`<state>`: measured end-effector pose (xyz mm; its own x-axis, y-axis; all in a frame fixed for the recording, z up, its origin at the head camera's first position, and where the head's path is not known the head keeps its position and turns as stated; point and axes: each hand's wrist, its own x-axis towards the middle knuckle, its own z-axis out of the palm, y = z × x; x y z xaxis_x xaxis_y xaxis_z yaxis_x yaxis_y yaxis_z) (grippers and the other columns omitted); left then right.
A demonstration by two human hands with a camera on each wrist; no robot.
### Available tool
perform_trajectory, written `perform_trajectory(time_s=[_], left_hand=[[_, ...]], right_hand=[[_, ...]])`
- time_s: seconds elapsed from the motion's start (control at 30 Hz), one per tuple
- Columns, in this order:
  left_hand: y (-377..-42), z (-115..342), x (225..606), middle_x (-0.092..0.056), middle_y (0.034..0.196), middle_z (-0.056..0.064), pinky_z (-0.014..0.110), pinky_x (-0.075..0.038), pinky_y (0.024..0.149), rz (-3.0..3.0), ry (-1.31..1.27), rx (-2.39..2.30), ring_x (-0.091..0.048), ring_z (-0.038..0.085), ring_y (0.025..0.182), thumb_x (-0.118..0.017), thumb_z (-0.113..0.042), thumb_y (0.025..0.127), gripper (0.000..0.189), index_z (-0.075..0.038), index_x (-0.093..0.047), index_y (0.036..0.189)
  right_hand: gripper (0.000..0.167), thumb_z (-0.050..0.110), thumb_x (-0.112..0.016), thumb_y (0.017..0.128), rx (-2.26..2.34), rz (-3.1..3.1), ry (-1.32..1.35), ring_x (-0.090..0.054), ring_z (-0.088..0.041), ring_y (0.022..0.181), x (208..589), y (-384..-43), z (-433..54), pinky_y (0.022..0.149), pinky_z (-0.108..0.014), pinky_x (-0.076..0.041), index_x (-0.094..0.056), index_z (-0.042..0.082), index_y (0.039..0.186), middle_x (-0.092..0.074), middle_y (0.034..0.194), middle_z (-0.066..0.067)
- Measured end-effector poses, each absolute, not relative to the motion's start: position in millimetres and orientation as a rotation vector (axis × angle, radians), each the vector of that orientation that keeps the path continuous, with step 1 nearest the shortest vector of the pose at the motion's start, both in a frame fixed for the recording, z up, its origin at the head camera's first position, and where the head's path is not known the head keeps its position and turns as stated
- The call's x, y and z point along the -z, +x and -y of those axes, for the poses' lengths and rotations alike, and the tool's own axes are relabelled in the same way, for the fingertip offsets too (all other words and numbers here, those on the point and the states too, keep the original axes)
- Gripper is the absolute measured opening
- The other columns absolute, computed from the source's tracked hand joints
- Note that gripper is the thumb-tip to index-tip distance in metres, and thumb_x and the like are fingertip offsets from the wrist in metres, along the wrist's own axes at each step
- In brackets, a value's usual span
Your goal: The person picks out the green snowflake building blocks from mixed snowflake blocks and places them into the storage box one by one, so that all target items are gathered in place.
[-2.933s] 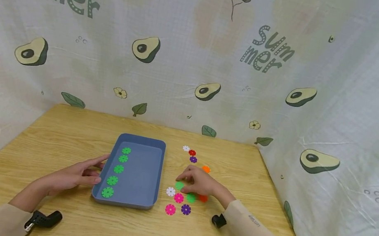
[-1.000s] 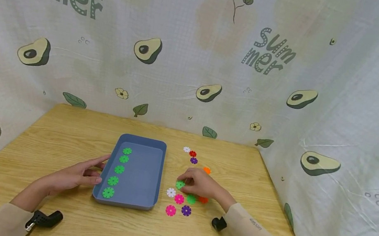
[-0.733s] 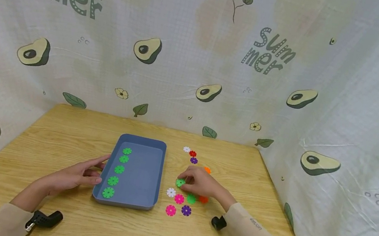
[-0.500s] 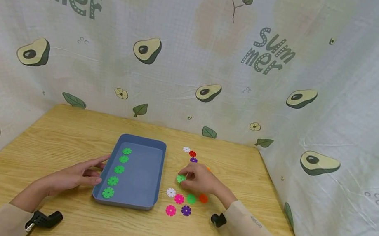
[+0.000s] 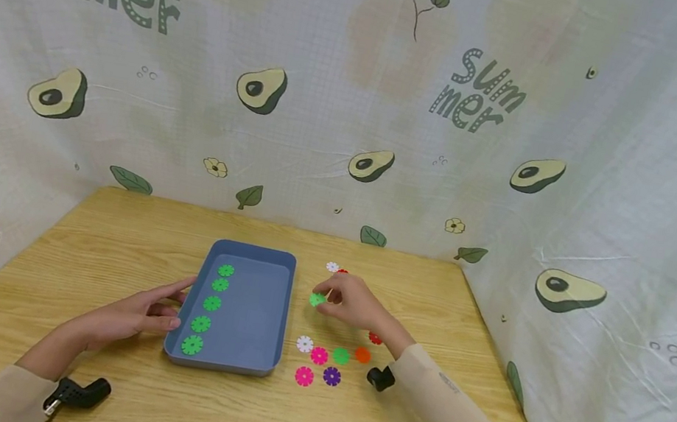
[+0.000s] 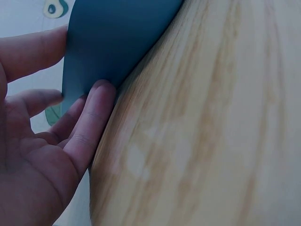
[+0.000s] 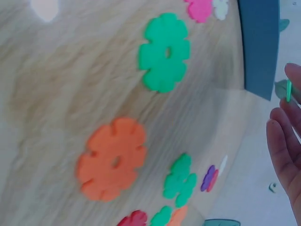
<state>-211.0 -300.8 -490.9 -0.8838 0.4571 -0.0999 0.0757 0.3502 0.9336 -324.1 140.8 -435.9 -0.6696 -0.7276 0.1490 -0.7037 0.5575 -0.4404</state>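
Grip of the right hand (image 5: pixel 356 305) pinches a green disc (image 5: pixel 317 300) between thumb and fingers; I see it raised off the table (image 5: pixel 126 235), just right of the blue tray (image 5: pixel 255 309). In my right wrist view that disc shows edge-on. The left hand (image 5: pixel 126 314) has its fingers spread, touching the tray's left outer wall.

Inside the tray I count five green pieces (image 5: pixel 212 302) lined up near to far along the left side. Right of the tray's near end lie a white piece (image 5: pixel 305 344), two pink pieces (image 5: pixel 319 356), a purple piece (image 5: pixel 332 376), an orange piece (image 5: pixel 363 355) and a loose green piece (image 5: pixel 341 355). A red piece (image 5: pixel 375 338) shows beside the right wrist, partly covered. Farther off I make out a second white piece (image 5: pixel 332 267). Avocado-patterned cloth (image 5: pixel 330 98) hangs beyond the table's far edge.
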Motion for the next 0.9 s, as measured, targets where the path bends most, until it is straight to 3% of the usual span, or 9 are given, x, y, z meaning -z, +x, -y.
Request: perform_trajectory(time_s=[0.23, 0.6, 0.9], left_hand=[[-211, 301, 491, -0.034, 0.153, 0.026, 0.024, -0.048, 0.096, -2.270, 0.476, -1.547, -0.050, 0.034, 0.129, -0.063, -0.021, 0.109, 0.081, -0.017, -0.013, 0.173], [-212, 300, 489, -0.033, 0.154, 0.027, 0.024, -0.049, 0.095, -2.262, 0.474, -1.550, -0.050, 0.033, 0.128, -0.063, -0.021, 0.109, 0.082, -0.015, -0.012, 0.173], [-211, 301, 490, -0.032, 0.155, 0.027, 0.024, -0.049, 0.095, -2.260, 0.468, -1.547, -0.050, 0.034, 0.130, -0.063, -0.022, 0.109, 0.082, -0.016, -0.012, 0.173]], right_hand=[[0.030, 0.020, -0.079, 0.099, 0.729, -2.758, -1.230, -0.069, -0.015, 0.096, 425, -332, -123, 0.084, -0.025, -0.057, -0.077, 0.010, 0.126, -0.074, 0.112, -0.004], [0.029, 0.022, -0.078, 0.100, 0.718, -2.724, -1.266, -0.070, -0.014, 0.100, 415, -353, -87, 0.087, -0.024, -0.056, -0.076, 0.014, 0.128, -0.071, 0.115, -0.001], [0.026, 0.016, -0.077, 0.100, 0.628, -2.629, -1.372, -0.069, -0.015, 0.100, 414, -367, -60, 0.089, -0.022, -0.055, -0.078, 0.010, 0.126, -0.071, 0.115, -0.006]])
